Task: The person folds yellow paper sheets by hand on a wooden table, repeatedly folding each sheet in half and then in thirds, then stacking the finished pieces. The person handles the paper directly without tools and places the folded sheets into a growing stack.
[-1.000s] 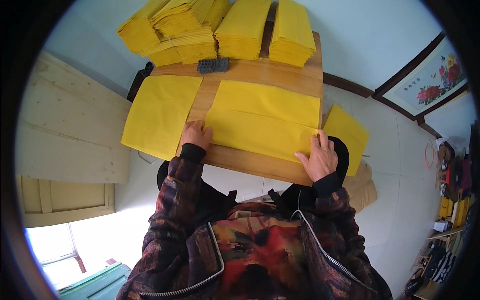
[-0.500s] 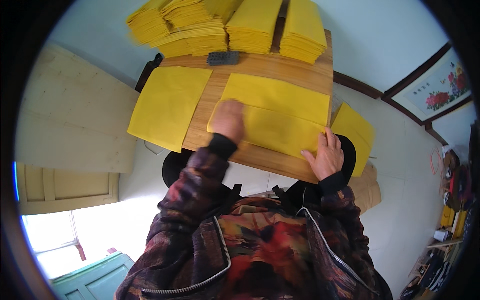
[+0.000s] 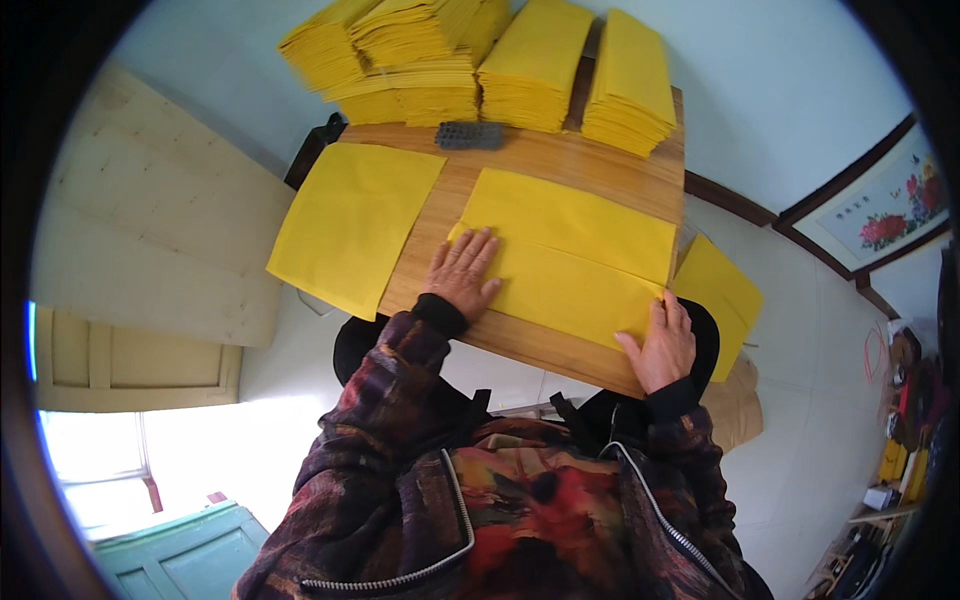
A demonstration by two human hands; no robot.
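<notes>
A yellow sheet (image 3: 575,235), cloth-like and folded over along its near side, lies on the wooden table in front of me. My left hand (image 3: 463,273) rests flat on the left end of the folded strip, its fingers stretched out. At the right end, my right hand (image 3: 662,343) touches the corner near the table's front edge, with the thumb apart from the fingers. Neither hand holds anything that I can see. Another yellow sheet (image 3: 355,225) lies flat to the left, partly past the table's edge.
Stacks of folded yellow sheets (image 3: 535,65) line the back of the wooden table (image 3: 560,150). In front of them lies a dark grey textured block (image 3: 468,135). More yellow sheeting (image 3: 722,305) hangs beyond the table's right side. A light wooden board (image 3: 160,210) stands at the left.
My left hand, blurred half a second ago, now lies still and flat at the sheet's left end. My right hand stays at the right corner. The whole view has shifted slightly.
</notes>
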